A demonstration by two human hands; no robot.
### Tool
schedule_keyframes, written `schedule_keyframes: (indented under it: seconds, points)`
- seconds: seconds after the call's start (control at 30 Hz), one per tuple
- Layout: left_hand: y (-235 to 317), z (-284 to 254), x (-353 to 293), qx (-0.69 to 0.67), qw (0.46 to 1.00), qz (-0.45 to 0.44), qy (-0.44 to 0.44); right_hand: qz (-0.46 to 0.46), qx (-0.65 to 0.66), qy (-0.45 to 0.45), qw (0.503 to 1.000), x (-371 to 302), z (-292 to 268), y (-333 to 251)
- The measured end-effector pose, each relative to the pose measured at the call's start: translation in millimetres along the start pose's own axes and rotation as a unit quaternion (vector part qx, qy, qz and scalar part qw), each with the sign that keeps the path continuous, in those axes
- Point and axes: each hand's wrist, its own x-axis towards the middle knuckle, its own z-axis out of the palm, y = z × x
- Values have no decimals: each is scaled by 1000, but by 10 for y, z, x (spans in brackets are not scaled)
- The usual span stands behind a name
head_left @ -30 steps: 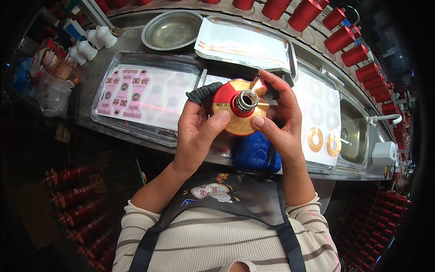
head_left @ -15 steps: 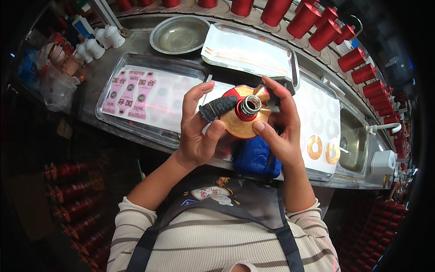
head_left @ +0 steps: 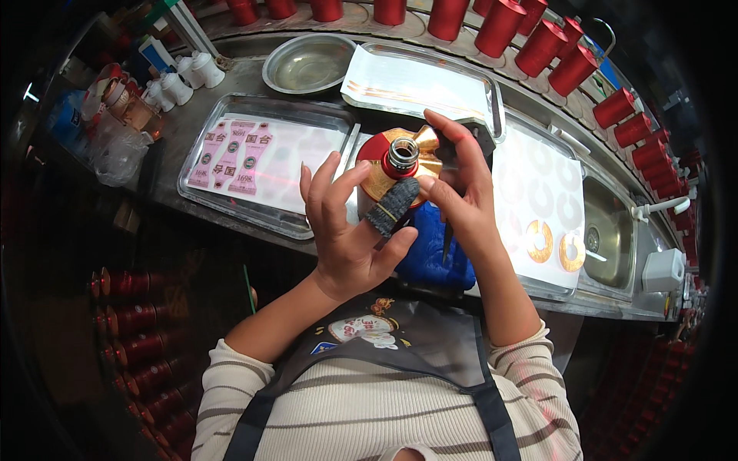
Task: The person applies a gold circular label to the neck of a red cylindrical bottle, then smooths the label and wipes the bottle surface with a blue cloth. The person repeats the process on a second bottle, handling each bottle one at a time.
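Note:
A red bottle [head_left: 370, 146] with an open metallic neck [head_left: 401, 154] is between my hands, seen from above. Around the neck lies a gold ring-shaped label [head_left: 377, 184]; its right part stands up, creased, off the shoulder. My left hand [head_left: 346, 246] has its fingers spread, and its index finger, in a dark grey fabric finger cover [head_left: 393, 206], presses on the label's near side. My right hand [head_left: 470, 196] grips the bottle from the right, thumb on the label's edge, index finger stretched past the raised part. Its other fingers are partly hidden.
Below the bottle is a blue cloth-like pad [head_left: 437, 257]. A tray [head_left: 269, 223] with pink labels lies left; gold rings [head_left: 571, 251] on a backing sheet lie right. Behind are a metal bowl [head_left: 307, 65], a paper-lined tray [head_left: 419, 84] and a conveyor with red bottles [head_left: 500, 27]. A sink [head_left: 607, 238] is far right.
My left index finger has moved from the label's left side round to its near side. The bottle has shifted slightly left, and more red shoulder shows at its left.

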Motion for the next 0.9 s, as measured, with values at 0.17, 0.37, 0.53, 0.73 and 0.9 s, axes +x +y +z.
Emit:
schedule_keyframes:
  seconds: [0.17,0.37,0.53,0.73,0.9]
  points:
    - [132,76,46,68,998,4,3,-8,-1,-20,1000,105,-78,-21]
    - [92,-21,29,-83,996,-32,14,-35,52,-51,997,253,-140,0]
    - [108,101,200,-133,976,-171,6,-85,61,-29,994,208,-97,42]
    - [-207,17,413,-394,875,-247,-134,-63,54,-18,996,249,-145,6]
    - [-250,-150,537,-594,764,-205,-148,21,56,-36,998,126,-185,-22]
